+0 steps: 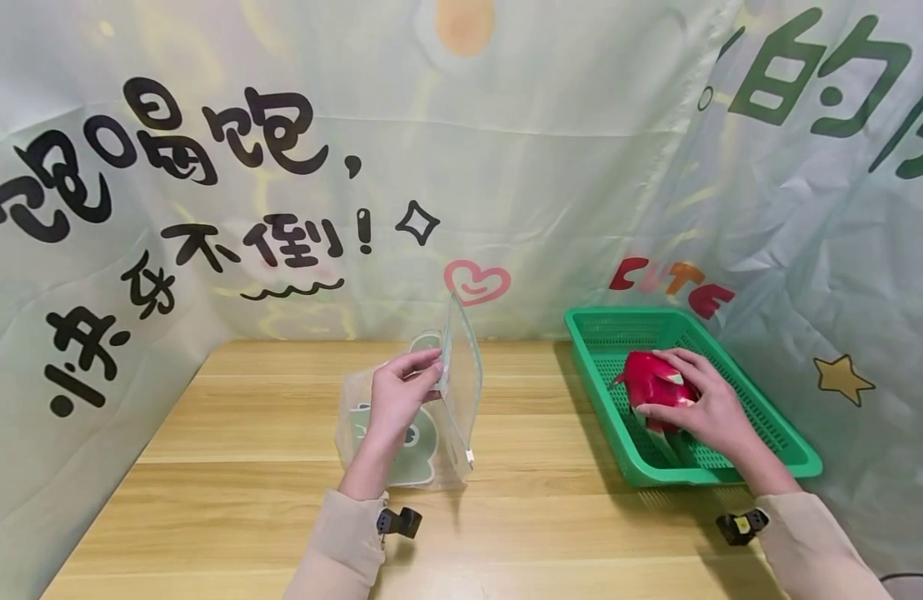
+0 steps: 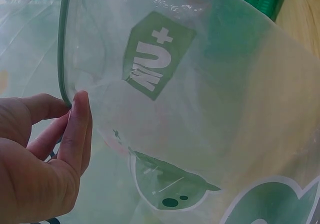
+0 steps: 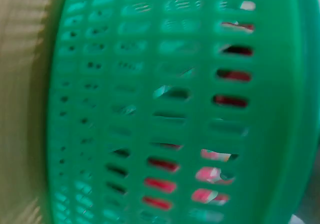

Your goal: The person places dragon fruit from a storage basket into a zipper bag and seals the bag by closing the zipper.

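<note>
My left hand [image 1: 400, 396] pinches the green-edged mouth of a clear zip bag [image 1: 461, 383] between thumb and fingers. The bag stands on the table with its zip slider [image 1: 470, 457] at the near lower corner. In the left wrist view, a green label [image 2: 159, 55] and a green cartoon print show on its film. Over at the right, my right hand [image 1: 705, 408] grips a red dragon fruit [image 1: 649, 383] inside a green basket [image 1: 632, 477], thumb on the near side and fingers over the top. The right wrist view shows red through the slots of the basket wall [image 3: 200, 129]; the hand is hidden there.
A light wooden table [image 1: 536, 533] carries the bag and the basket, with bare wood between them. Printed cloth [image 1: 566, 183] hangs behind the table and along both sides, close to the basket's right edge. Small black cameras [image 1: 399, 522] sit on both wrists.
</note>
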`<state>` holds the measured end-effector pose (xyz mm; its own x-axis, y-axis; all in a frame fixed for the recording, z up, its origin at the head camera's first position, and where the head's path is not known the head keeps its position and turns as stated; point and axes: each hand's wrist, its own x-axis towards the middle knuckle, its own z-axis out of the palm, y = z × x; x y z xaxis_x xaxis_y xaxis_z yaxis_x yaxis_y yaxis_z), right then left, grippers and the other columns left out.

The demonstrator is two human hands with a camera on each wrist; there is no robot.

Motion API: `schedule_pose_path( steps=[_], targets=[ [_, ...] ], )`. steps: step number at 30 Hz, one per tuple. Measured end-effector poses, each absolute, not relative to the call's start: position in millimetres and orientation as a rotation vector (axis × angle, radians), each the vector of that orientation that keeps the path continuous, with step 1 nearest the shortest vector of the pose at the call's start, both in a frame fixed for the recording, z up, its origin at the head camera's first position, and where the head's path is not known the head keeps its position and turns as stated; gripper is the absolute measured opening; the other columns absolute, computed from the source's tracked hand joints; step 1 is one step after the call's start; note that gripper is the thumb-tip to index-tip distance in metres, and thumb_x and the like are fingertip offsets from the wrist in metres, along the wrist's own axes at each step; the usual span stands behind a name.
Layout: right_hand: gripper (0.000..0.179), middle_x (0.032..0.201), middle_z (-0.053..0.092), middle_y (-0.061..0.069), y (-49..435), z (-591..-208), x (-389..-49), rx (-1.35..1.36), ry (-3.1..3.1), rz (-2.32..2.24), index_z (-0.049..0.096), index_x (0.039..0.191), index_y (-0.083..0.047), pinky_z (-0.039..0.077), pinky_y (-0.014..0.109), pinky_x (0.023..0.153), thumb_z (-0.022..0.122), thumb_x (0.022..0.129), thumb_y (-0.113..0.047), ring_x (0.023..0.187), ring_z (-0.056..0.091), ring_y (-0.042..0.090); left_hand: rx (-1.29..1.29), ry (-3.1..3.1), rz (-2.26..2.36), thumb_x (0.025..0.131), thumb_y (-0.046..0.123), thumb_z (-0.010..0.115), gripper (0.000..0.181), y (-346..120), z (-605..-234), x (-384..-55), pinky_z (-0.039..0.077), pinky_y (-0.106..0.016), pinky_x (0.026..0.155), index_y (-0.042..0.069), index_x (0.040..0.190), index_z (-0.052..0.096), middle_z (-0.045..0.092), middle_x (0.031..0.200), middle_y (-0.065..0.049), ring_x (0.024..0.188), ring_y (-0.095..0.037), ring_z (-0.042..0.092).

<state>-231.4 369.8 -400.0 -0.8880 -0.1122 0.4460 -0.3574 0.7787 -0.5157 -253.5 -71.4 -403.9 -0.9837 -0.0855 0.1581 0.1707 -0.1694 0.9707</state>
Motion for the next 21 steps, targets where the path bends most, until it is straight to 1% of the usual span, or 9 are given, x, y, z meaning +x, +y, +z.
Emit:
schedule_pose_path(
  steps=[3,8,11,18,21],
  targets=[
    [0.077,0.145,0.048,0.017,363,-395,-231,0.325,-2.519,0.875,0.060,0.145,-0.011,0.046,0.006,0.073,0.095,0.077,-0.020,0.124,0.044,0.038,-0.101,-1.899,-2.291,0.092,-0.002,0.074,0.025,-71,-404,-253,0.066,-0.030,0.069,-0.003,0.117,0.076,0.071,0.104,-0.013,0.088,-0.015,0.073],
    [0.076,0.143,0.048,0.011,347,-384,-228,0.274,-2.433,0.920,0.062,0.145,-0.016,0.043,0.000,0.075,0.095,0.077,-0.017,0.122,0.041,0.012,-0.103,-1.892,-2.300,0.092,-0.004,0.074,0.026,-71,-402,-252,0.066,-0.030,0.070,-0.003,0.118,0.075,0.071,0.104,-0.014,0.087,-0.014,0.072],
    [0.074,0.144,0.049,0.010,336,-376,-227,0.277,-2.391,0.938,0.063,0.144,-0.016,0.043,-0.001,0.076,0.094,0.077,-0.015,0.121,0.038,0.003,-0.102,-1.893,-2.299,0.091,-0.004,0.074,0.027,-71,-402,-252,0.066,-0.030,0.070,-0.003,0.118,0.075,0.071,0.105,-0.015,0.087,-0.013,0.072],
    [0.075,0.144,0.049,0.010,312,-358,-229,0.317,-2.321,0.956,0.063,0.144,-0.015,0.043,-0.001,0.079,0.095,0.075,-0.013,0.123,0.039,0.001,-0.100,-1.899,-2.295,0.092,-0.004,0.073,0.028,-69,-402,-251,0.066,-0.029,0.071,-0.004,0.120,0.074,0.072,0.107,-0.017,0.088,-0.013,0.072],
    [0.076,0.144,0.049,0.009,301,-352,-230,0.330,-2.314,0.977,0.062,0.145,-0.017,0.044,0.000,0.080,0.095,0.076,-0.013,0.123,0.040,0.003,-0.097,-1.902,-2.296,0.091,-0.004,0.074,0.029,-68,-403,-252,0.066,-0.029,0.071,-0.004,0.120,0.074,0.072,0.107,-0.016,0.088,-0.013,0.072]
  ],
)
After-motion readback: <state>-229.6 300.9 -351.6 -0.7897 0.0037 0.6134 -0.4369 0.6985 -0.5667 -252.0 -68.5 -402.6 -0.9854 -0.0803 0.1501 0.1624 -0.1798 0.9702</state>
